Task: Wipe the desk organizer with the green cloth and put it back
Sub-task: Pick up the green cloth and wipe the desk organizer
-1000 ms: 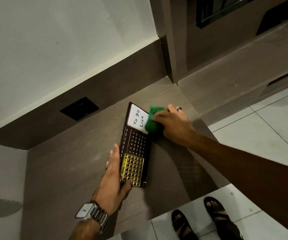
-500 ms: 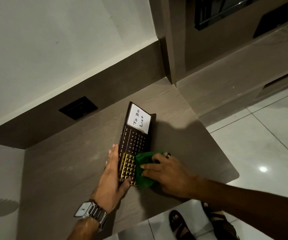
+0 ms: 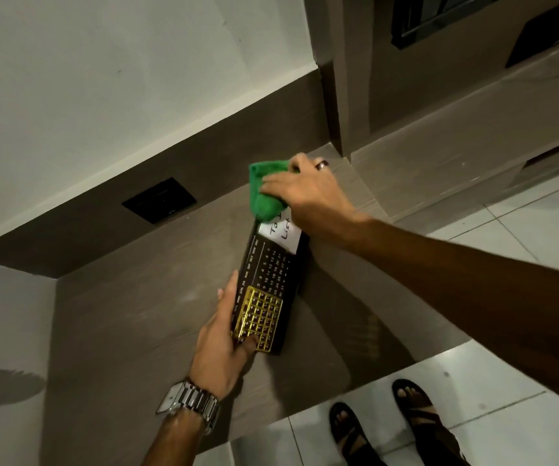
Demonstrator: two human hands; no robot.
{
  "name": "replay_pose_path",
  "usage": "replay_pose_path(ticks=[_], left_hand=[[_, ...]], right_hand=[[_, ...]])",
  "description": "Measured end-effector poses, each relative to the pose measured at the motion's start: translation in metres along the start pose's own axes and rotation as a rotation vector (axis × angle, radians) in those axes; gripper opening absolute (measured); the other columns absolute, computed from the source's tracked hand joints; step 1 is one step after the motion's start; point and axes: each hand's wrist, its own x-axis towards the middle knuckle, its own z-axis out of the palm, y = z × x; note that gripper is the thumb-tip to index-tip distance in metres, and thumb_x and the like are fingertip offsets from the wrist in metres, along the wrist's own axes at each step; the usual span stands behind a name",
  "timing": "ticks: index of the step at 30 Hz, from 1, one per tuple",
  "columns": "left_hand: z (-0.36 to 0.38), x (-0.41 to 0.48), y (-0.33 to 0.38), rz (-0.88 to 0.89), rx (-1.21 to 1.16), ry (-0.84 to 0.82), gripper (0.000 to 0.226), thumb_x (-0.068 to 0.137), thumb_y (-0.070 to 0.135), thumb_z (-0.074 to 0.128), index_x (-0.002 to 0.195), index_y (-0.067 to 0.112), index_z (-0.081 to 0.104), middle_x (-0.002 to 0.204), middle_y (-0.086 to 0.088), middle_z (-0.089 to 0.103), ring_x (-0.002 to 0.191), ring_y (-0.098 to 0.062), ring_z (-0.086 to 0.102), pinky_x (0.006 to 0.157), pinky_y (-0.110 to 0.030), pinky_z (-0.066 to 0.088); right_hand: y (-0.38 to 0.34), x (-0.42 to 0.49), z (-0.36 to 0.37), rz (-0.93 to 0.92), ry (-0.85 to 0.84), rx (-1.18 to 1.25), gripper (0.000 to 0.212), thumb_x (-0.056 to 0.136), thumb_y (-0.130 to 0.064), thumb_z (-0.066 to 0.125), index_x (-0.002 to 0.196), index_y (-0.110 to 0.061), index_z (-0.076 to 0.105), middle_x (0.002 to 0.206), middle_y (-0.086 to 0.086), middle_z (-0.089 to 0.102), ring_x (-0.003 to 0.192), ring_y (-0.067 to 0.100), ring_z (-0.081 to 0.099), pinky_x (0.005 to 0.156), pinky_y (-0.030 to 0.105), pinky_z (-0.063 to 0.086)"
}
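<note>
The desk organizer (image 3: 268, 280) is a long black box lying flat on the brown desk (image 3: 137, 314), with a calendar print, a gold grid at its near end and a white "To Do List" label at its far end. My left hand (image 3: 221, 344) grips the near end, thumb on the gold grid. My right hand (image 3: 308, 193) presses the bunched green cloth (image 3: 266, 190) on the organizer's far end, covering part of the label.
A black wall socket (image 3: 159, 200) sits in the dark backsplash behind the desk. To the right, a lower ledge (image 3: 473, 136) steps along the wall. White floor tiles (image 3: 523, 223) and my sandalled feet (image 3: 399, 428) show past the desk's front edge.
My right hand swept the cloth from the far end down to the gold grid, then back up to the far end, over the label. My left hand kept its hold.
</note>
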Motion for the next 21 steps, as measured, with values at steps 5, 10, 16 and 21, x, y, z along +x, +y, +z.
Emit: replay_pose_path(ticks=[5,10,16,21], left_hand=[[0.002,0.001,-0.003,0.034,-0.047,0.05,0.098,0.078,0.003,0.07,0.14,0.051,0.01,0.139,-0.008,0.05,0.113,-0.017,0.059,0.092,-0.043,0.051],[0.003,-0.009,-0.017,-0.036,-0.111,0.168,0.088,0.076,0.005,0.072,0.141,0.041,0.023,0.122,0.011,0.051,0.102,-0.008,0.057,0.078,-0.014,0.048],[0.01,-0.014,-0.016,-0.064,-0.168,0.235,0.063,0.081,0.011,0.068,0.137,0.024,0.041,0.118,0.012,0.055,0.109,-0.007,0.053,0.091,-0.033,0.045],[0.01,-0.013,-0.02,-0.048,-0.055,0.27,0.034,0.079,-0.003,0.069,0.078,0.027,0.053,0.07,0.017,0.056,0.057,0.009,0.055,0.056,0.0,0.039]], right_hand=[[-0.052,-0.029,0.021,-0.226,-0.044,-0.063,0.038,0.075,-0.02,0.065,0.112,-0.023,0.067,0.117,0.006,0.065,0.11,0.032,0.053,0.083,0.049,0.047],[-0.057,-0.039,0.016,-0.251,-0.19,-0.027,0.052,0.073,-0.019,0.069,0.123,-0.029,0.059,0.13,-0.006,0.06,0.12,0.028,0.043,0.092,0.048,0.039],[-0.053,-0.014,0.002,-0.027,-0.127,-0.044,0.041,0.082,-0.026,0.067,0.122,-0.025,0.055,0.124,-0.001,0.061,0.114,0.022,0.046,0.089,0.043,0.04],[-0.112,-0.086,0.03,-0.298,-0.143,0.118,0.042,0.073,-0.016,0.059,0.115,-0.015,0.061,0.131,0.009,0.057,0.113,0.034,0.047,0.079,0.049,0.049]])
